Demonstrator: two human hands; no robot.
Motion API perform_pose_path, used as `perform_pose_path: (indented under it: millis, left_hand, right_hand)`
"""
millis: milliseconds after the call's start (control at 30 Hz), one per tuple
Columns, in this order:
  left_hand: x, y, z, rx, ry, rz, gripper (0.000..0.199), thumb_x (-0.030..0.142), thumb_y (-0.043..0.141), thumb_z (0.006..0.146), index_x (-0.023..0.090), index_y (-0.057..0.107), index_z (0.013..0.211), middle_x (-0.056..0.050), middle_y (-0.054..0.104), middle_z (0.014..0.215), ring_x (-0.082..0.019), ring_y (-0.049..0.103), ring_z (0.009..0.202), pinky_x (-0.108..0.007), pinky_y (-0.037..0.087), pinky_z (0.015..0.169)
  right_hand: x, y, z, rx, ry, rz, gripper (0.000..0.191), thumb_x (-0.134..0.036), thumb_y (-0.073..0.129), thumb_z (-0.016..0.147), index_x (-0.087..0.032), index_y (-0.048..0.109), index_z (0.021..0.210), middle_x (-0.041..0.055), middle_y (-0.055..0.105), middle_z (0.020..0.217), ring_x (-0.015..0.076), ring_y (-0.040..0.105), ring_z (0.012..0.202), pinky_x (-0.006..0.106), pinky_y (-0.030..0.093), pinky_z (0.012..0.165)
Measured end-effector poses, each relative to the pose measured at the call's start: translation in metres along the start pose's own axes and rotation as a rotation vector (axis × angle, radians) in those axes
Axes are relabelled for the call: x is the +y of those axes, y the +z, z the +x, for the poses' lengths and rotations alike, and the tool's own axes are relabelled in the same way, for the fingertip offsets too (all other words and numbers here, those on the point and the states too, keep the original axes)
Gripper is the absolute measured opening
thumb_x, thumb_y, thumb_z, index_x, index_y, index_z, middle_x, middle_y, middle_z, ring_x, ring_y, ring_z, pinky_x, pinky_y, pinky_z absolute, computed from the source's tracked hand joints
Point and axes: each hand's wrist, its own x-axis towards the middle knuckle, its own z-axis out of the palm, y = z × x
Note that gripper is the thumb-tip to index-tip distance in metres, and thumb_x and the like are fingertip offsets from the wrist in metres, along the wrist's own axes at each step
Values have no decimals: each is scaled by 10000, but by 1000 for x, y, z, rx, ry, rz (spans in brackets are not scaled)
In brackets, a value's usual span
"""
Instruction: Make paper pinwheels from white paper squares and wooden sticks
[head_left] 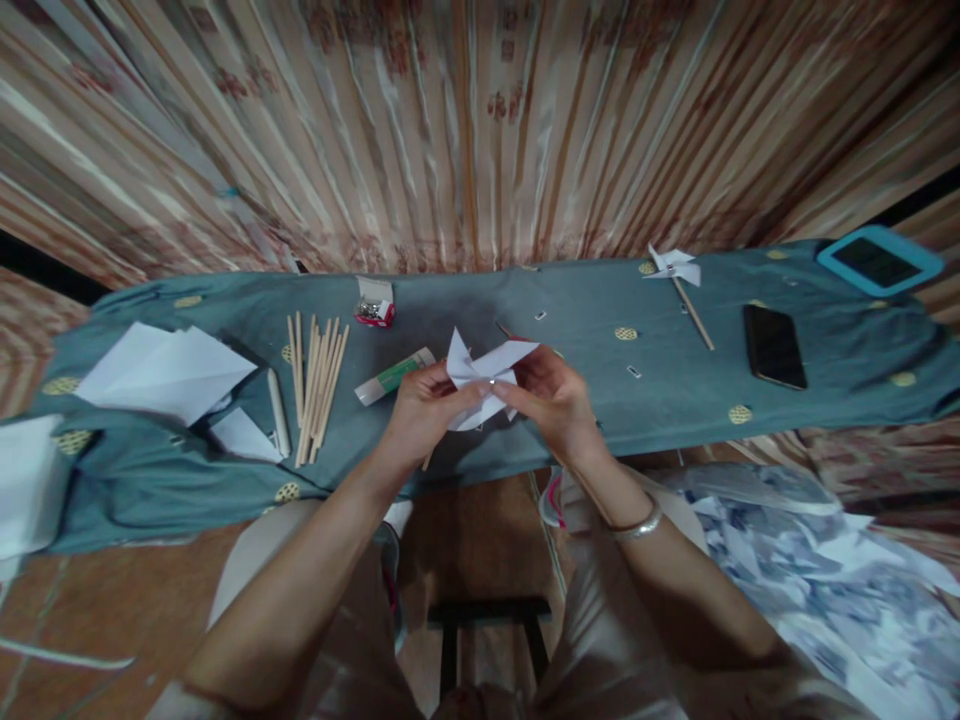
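Over the middle of the table, a white paper pinwheel [469,370] is held between my two hands. A small shiny pin head shows at its centre. My left hand [421,412] pinches the left side, thumb on the front face. With its thumb by the pin, my right hand [556,402] grips the right side; its other fingers are behind the paper. Parts of a thin wooden stick [427,461] show below and above the hands; whether it is held or lies on the cloth I cannot tell. Just left lies a green-and-white tube [395,376].
Left of the tube are several wooden sticks [321,385], a white pen-like tool [278,412] and white paper sheets [165,372]. A small red-and-white box [375,308] stands open behind. Rightward lie a pinwheel on a stick [677,268], a phone [776,346] and a blue-framed tablet [879,262].
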Motion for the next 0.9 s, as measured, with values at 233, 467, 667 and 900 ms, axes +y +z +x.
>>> perform_pose_path:
  millis: [233,467,667,900]
  left_hand:
    - [-1,-1,-3,0,-19,0,398,396,952,440,168,778,715,-20,764,720,-142,650,628,-268,533,663]
    - [1,0,-4,-9,-30,3,402,425,956,424,173,773,678,-11,746,675,-125,619,587,-249,519,620]
    - [-2,-3,-2,-26,-9,39,375,410,940,469,164,777,700,-11,739,676,-118,600,578,-247,503,604]
    - [-3,-4,0,-11,-19,51,398,428,944,449,158,780,691,-17,734,668,-114,585,565,-240,490,575]
  right_hand:
    - [-6,1,-4,-70,102,103,269,-411,906,607,-249,741,744,-4,754,793,148,668,721,326,566,746]
    - [-5,3,-3,-71,129,115,247,-375,919,575,-254,774,734,6,771,776,158,681,699,316,572,695]
    - [-8,5,-3,-56,161,131,319,-458,926,525,-261,787,734,6,781,793,156,687,702,307,579,702]
    - [-8,5,-2,-50,163,131,340,-487,922,509,-250,780,706,6,762,735,163,687,698,303,574,692]
